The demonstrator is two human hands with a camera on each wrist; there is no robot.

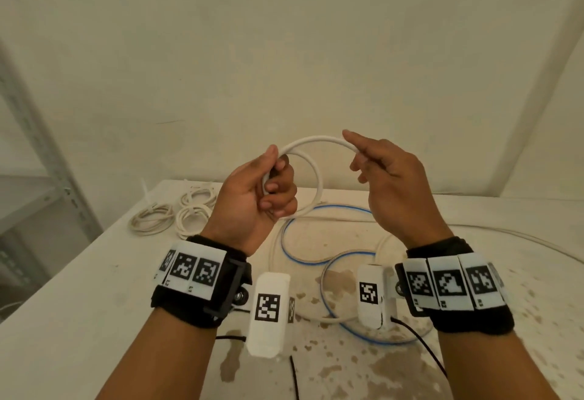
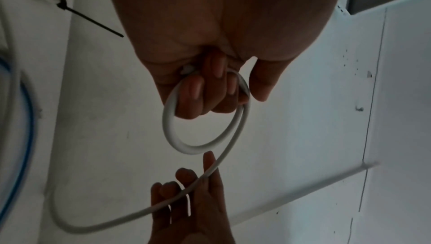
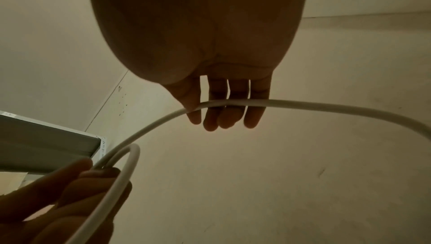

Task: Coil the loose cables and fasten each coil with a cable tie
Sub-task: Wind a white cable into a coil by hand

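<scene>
Left grip curled tight round a small white cable loop, held above the worktop; right grip loosely extended, fingers fairly straight with the cable's running length laid across them, feeding a second turn. Judged barely begun on this cable: one loop formed, long slack, partly blue-edged, trailing over the worktop. Three finished coils lying at far left, apparently tied already. Remaining: more turns, then a tie.
</scene>
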